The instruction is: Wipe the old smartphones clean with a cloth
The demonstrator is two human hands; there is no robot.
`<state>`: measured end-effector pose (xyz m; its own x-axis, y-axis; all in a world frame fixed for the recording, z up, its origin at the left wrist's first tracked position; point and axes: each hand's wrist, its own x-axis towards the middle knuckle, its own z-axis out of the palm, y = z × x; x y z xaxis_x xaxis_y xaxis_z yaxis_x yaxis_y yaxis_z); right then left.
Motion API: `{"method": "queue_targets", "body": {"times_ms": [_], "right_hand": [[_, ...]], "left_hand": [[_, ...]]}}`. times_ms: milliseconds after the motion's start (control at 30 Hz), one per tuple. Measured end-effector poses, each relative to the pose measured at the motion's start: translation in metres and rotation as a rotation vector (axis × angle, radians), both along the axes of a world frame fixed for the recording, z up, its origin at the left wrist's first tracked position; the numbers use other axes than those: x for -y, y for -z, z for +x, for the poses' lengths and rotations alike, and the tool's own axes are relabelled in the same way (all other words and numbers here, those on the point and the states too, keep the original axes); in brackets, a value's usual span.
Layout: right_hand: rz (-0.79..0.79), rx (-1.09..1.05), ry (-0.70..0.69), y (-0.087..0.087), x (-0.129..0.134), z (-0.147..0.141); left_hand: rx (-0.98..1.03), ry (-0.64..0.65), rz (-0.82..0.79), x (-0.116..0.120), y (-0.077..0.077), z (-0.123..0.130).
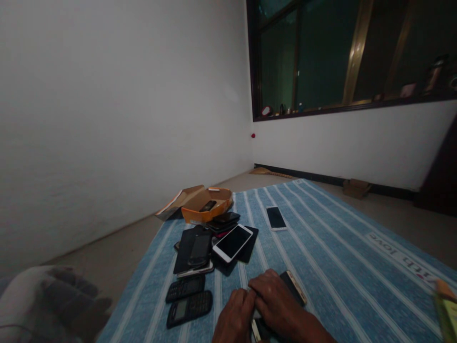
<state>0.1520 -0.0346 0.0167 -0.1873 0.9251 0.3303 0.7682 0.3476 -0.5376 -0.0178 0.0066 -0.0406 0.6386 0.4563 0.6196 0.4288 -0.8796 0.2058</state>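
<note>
Head view shows the left hand [233, 315] and right hand [276, 300] curled together over a partly hidden, pale-edged device [255, 329] on the striped cloth [342, 290], grip unclear, where light, even fingertip pressure would best steady it.

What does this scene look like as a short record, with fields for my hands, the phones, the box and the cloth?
left hand: beside right hand, over a mostly hidden light-edged item
near right hand: light-edged phone
keypad phones: two, left of the hands
pile: white phone over darker devices
apart: white-edged phone
box: orange, open, small phone inside
cloth: blue, striped
</note>
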Motion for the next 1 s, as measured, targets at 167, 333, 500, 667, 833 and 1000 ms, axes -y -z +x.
{"method": "queue_targets", "body": {"times_ms": [167, 333, 500, 667, 833, 1000], "right_hand": [[-0.018, 0.026, 0.015, -0.003, 0.000, -0.001], [-0.067, 0.061, 0.034, -0.012, 0.002, -0.002], [-0.060, 0.009, 0.041, -0.010, 0.003, -0.001], [-0.028, -0.014, 0.038, 0.003, 0.002, 0.000], [-0.037, -0.019, 0.040, 0.000, 0.002, -0.003], [-0.111, -0.029, 0.050, -0.010, 0.002, -0.004]], "left_hand": [[-0.031, -0.058, 0.092, -0.002, 0.010, 0.000], [-0.051, -0.078, 0.126, -0.003, 0.007, -0.001], [-0.045, -0.085, 0.119, -0.003, 0.009, -0.003], [-0.025, -0.145, 0.069, 0.002, 0.010, -0.005], [-0.014, -0.148, 0.051, 0.004, 0.005, -0.004], [0.006, -0.140, 0.077, 0.000, 0.007, -0.002]]}}
